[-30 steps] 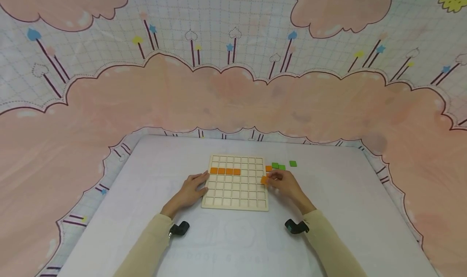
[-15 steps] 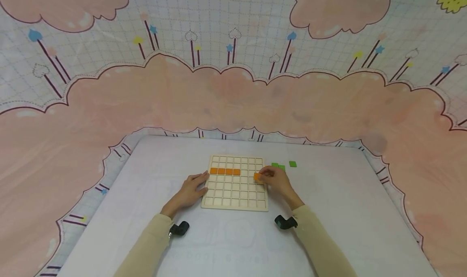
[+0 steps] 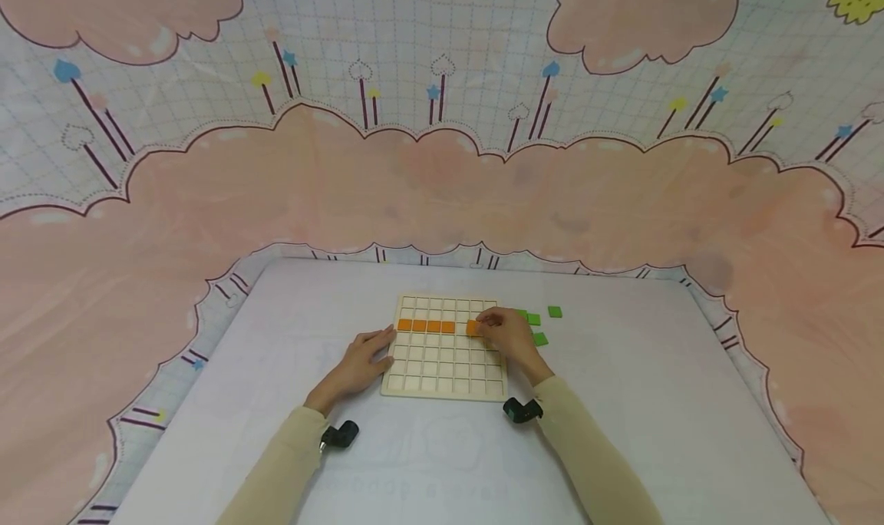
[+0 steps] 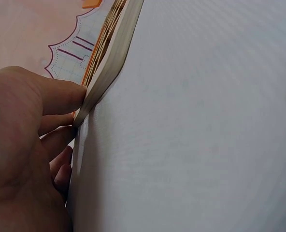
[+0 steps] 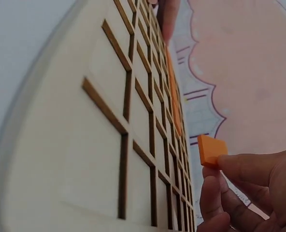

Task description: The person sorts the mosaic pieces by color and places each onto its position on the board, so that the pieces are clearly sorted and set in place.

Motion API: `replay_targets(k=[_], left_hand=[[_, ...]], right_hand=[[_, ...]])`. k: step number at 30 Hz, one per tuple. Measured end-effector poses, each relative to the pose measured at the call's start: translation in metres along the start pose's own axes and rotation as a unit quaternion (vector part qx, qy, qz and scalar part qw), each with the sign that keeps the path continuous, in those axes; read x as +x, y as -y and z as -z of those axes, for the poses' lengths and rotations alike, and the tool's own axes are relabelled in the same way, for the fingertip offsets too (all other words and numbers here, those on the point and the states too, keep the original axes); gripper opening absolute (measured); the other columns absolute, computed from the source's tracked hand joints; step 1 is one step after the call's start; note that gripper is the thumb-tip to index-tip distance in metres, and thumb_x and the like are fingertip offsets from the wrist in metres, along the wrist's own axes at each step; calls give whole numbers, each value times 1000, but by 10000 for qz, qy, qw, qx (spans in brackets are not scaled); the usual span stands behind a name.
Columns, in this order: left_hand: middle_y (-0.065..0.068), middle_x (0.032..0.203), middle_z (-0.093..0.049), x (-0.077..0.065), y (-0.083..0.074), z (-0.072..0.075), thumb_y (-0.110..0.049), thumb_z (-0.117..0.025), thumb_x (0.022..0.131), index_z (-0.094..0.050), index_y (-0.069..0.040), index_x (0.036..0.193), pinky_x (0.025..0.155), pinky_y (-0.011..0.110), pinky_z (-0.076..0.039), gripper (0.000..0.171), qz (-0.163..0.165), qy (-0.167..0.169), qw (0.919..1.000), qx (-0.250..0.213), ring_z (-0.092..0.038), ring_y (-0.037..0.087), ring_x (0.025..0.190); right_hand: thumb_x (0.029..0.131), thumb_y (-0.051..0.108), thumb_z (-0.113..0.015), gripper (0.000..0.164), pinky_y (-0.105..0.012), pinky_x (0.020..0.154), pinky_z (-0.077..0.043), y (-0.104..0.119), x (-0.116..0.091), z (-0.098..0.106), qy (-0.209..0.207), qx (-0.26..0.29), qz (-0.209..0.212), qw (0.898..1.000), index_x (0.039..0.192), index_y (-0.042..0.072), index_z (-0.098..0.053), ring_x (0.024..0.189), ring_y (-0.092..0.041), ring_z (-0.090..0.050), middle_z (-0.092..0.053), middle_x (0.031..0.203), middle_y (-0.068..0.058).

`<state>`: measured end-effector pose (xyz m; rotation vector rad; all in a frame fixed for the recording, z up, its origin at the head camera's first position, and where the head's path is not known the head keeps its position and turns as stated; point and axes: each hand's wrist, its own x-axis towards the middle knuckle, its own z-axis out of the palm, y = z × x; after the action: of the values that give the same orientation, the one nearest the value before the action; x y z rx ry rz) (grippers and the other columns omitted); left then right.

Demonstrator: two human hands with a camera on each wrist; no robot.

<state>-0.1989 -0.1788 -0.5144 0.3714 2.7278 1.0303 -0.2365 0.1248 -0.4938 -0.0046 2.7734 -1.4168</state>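
Board (image 3: 445, 366) is flat on the white table (image 3: 691, 402) in front of me. My right hand (image 3: 509, 336) has an orange tile (image 3: 472, 328) pinched between thumb and fingertips, and from the wrist view that tile is up in the air, just above the right half of the grid. Four more orange tiles (image 3: 419, 326) sit in the third row from the far edge, side by side starting from the left end; the one I'm holding is to the right of them with a bit of a gap. My left hand (image 3: 359, 364) is fairly spread, thumb and fingertips against the left edge, thumb closer to me. Can't really tell how hard it's pressing. Past the right edge I've got loose green tiles (image 3: 555, 312): two close together partly behind my right hand, another by my wrist, one off by itself farther right. Pale sleeves (image 3: 590, 456), black gadget (image 3: 522, 411) on each wrist, and a pink cloud-print cloth (image 3: 442, 179) behind the table.
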Motion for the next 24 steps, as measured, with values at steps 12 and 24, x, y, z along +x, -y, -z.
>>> replay_targets(k=[12, 24], left_hand=[[7, 162, -30, -1, -2, 2, -17, -56, 99, -39, -7, 150, 116, 62, -23, 55, -64, 24, 10000, -3, -25, 36, 146], [6, 162, -29, 0, -1, 1, -16, -57, 99, -38, -9, 151, 116, 61, -24, 56, -11, 9, 10000, -58, -25, 35, 146]], right_hand=[[89, 17, -72, 10, -34, 78, -52, 4, 17, -10, 223, -178, 18, 9996, 98, 15, -76, 89, -18, -64, -73, 97, -4], [87, 19, -73, 9, -34, 76, -52, 4, 22, -16, 244, -576, 29, 9980, 94, 16, -77, 83, -18, -64, -73, 92, -3]])
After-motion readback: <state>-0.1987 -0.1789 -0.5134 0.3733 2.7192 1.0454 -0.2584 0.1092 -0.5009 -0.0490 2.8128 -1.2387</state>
